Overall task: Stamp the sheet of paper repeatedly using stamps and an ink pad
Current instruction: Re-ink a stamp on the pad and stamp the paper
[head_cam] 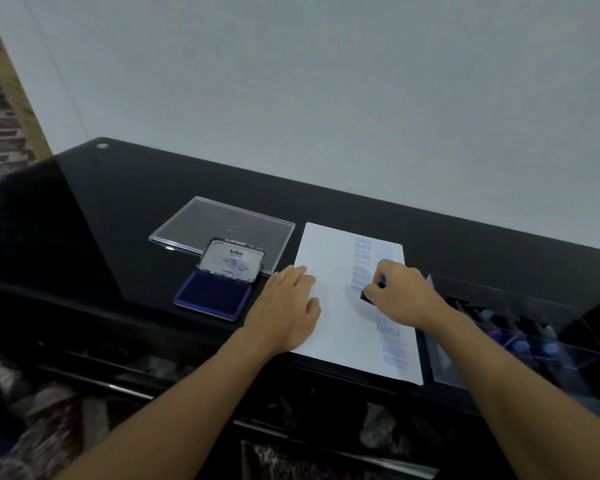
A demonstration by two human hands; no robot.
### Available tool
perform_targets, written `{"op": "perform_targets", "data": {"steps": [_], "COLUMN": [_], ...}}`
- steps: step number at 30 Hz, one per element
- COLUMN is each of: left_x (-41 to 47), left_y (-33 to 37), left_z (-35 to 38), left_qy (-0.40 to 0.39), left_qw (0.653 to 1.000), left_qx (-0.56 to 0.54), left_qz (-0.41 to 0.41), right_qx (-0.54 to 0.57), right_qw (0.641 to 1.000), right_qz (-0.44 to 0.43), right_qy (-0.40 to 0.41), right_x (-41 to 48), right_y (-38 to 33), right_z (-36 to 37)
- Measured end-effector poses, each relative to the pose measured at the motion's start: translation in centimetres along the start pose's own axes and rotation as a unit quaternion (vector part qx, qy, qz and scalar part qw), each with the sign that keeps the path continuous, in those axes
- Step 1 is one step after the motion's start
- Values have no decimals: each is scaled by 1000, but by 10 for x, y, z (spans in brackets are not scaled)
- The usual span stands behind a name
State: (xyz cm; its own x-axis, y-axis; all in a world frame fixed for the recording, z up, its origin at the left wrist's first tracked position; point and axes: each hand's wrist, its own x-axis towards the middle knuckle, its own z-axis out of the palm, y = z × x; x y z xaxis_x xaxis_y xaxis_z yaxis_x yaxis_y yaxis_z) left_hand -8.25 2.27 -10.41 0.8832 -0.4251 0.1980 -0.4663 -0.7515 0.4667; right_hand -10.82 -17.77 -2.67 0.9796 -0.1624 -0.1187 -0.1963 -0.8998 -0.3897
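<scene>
Stamping mid-sheet
R hand [400,294] pinches small stamp [367,295] onto the sheet of paper [329,306]; L hand [288,306] lies flat on its left edge. Paper's light, prob slippy on counter [118,237]; pin near edge

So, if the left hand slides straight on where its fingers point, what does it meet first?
The way looks free: the left hand would cross the sheet of paper, then bare table, up to the wall. The clear lid seems just left of that line; depth is unclear.
</scene>
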Motion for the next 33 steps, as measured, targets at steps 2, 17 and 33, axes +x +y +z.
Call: {"op": "perform_targets", "data": {"steps": [2,17,33], "left_x": [-1,-2,-3], "left_y": [-1,-4,-1], "left_z": [2,3,1], "left_qy": [6,25,15], "left_qw": [1000,1000,1000], "left_qx": [2,9,10], "left_qz": [4,12,3], "right_qx": [-9,-51,-34], "right_qw": [1000,998,998], "right_qz": [-3,-29,-6], "right_qy": [-5,-27,59], "right_x": [6,29,21], "right_y": [-1,-3,-6], "right_z": [2,11,39]}}
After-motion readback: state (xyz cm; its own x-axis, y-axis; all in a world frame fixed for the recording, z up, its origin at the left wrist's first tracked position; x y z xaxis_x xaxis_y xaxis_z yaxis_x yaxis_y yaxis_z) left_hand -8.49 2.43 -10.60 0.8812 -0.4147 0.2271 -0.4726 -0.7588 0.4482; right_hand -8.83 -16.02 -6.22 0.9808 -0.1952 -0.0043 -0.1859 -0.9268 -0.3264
